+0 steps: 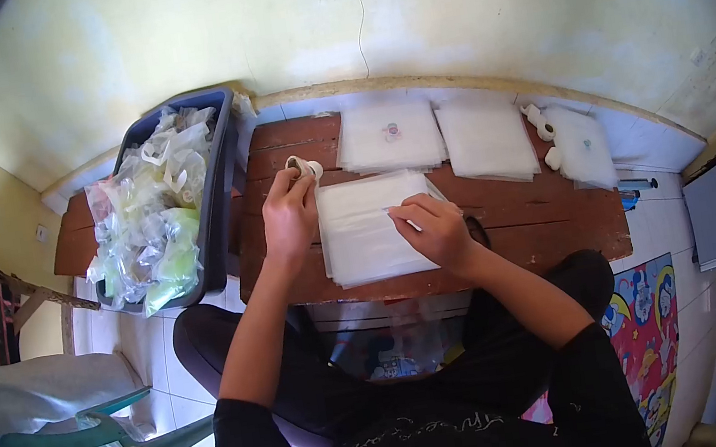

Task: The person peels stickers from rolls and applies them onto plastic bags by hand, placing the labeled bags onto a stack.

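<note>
My left hand (288, 215) is closed around a small white roll (305, 169) at the left edge of a stack of clear plastic bags (368, 231). Over the right part of that stack is my right hand (434, 229), its thumb and fingers pinched together; what they hold, if anything, is too small to make out. Behind lie another bag stack with a printed mark (389, 135), a plain stack (488, 139) and a smaller marked stack (581, 146). White rolls (538, 123) sit between the two right stacks.
The brown wooden table (551, 228) stands against the wall. At its left is a dark tub (219, 161) heaped with filled plastic bags (156, 215). A green chair (123, 439) stands at lower left, and a colourful mat (649, 311) lies on the floor at right.
</note>
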Available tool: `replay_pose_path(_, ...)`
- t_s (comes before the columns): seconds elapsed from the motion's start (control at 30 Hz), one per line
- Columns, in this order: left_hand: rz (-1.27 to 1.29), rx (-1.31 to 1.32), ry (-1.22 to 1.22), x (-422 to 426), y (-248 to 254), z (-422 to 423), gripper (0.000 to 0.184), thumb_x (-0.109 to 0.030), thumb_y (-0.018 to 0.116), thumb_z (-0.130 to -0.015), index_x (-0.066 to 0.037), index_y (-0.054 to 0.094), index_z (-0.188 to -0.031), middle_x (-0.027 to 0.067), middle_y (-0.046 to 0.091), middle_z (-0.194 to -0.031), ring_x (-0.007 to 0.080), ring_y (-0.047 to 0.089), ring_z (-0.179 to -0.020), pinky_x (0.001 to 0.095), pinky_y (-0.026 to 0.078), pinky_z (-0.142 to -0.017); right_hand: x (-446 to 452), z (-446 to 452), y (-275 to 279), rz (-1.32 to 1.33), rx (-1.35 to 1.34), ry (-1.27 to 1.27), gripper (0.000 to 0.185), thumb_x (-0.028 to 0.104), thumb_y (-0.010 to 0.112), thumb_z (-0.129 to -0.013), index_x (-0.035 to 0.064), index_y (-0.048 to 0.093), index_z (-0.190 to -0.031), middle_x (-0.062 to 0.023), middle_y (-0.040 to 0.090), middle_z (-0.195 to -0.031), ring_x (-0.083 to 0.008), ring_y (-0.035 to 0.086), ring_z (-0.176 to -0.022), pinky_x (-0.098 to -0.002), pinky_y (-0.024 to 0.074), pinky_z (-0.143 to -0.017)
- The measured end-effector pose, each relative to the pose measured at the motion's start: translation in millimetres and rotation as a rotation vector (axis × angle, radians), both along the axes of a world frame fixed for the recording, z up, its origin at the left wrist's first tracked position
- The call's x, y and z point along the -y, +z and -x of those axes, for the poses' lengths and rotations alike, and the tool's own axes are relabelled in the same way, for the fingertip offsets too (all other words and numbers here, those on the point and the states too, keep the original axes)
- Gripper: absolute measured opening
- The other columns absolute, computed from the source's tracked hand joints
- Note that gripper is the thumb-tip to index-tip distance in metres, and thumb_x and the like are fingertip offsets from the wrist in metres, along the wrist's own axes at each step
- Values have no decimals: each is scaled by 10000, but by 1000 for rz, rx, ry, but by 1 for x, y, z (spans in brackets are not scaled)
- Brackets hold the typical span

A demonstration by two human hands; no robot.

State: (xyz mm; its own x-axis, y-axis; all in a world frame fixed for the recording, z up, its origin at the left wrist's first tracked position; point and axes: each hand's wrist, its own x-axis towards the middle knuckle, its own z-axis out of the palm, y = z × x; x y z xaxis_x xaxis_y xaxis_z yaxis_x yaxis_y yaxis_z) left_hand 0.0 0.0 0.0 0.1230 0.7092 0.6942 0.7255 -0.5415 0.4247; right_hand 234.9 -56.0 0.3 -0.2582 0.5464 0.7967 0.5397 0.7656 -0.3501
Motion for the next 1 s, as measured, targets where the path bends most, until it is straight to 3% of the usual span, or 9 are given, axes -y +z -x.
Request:
replay_pose_path(0.17, 163, -222, 30, -15, -68, 8, 53, -30, 619, -815, 7, 653, -833, 139, 607, -921, 315, 638, -809, 405, 547, -683, -14, 4, -72, 93, 198, -62, 130, 73, 680, -815, 37, 577, -745, -79, 563, -713, -247, 611, -585, -346, 497, -512)
replay_pose_path(0.27, 185, -273, 11, -7, -82, 5, 101, -66, 641, -814, -1, 647, -891, 139, 590, -943, 323, 625, -870, 402, 537, -737, -17, 7, -94, 93, 232, -53, 169, 72, 676, -816, 38, 547, -713, -83, 545, -695, -250, 604, -575, -351, 499, -511)
replay_pose_path(0.5, 349, -356, -61, 18, -91, -17, 302, -147, 676, -821, 6, 625, -1076, 142, 556, -1091, 314, 581, -1008, 404, 532, -794, -22, 4, -107, 103, 282, -53, 172, 64, 666, -813, 50, 534, -702, -76, 541, -686, -242, 606, -575, -353, 501, -508)
replay_pose_path(0.7, 295, -371, 38, -2, -100, 1, 354, -127, 668, -809, 12, 617, -1130, 154, 542, -1125, 315, 574, -1011, 395, 539, -788, -25, 4, -109, 72, 314, -28, 157, 48, 658, -810, 52, 537, -709, -71, 536, -686, -227, 591, -577, -337, 502, -515)
replay_pose_path(0.77, 293, -367, 38, -1, -95, 2, 325, -136, 665, -806, 9, 616, -1093, 160, 547, -1076, 327, 564, -968, 408, 522, -825, -25, 6, -109, 63, 339, -30, 95, 53, 651, -801, 41, 571, -751, -68, 535, -699, -215, 595, -602, -333, 504, -536)
replay_pose_path(0.83, 266, -476, 77, 5, -83, -4, 374, -181, 682, -805, -27, 621, -1141, 166, 546, -1196, 349, 556, -1050, 430, 473, -927, -25, 6, -110, 64, 369, -17, 62, 55, 646, -791, 35, 588, -782, -68, 537, -711, -210, 597, -618, -333, 504, -548)
replay_pose_path(0.97, 94, -465, 24, 13, -80, -14, 424, -225, 712, -793, -62, 625, -1174, 170, 531, -1295, 348, 532, -1152, 425, 421, -1002, -23, 5, -117, 48, 413, 12, 117, 61, 629, -761, 26, 623, -873, -68, 543, -752, -202, 599, -664, -332, 506, -583)
replay_pose_path(1.0, 205, -417, -137, 12, -87, -15, 418, -233, 719, -786, -65, 633, -1160, 171, 531, -1309, 336, 518, -1186, 410, 425, -1003, -23, 5, -118, 50, 414, 14, 117, 61, 629, -761, 26, 623, -873, -68, 543, -752, -202, 599, -664, -332, 506, -583)
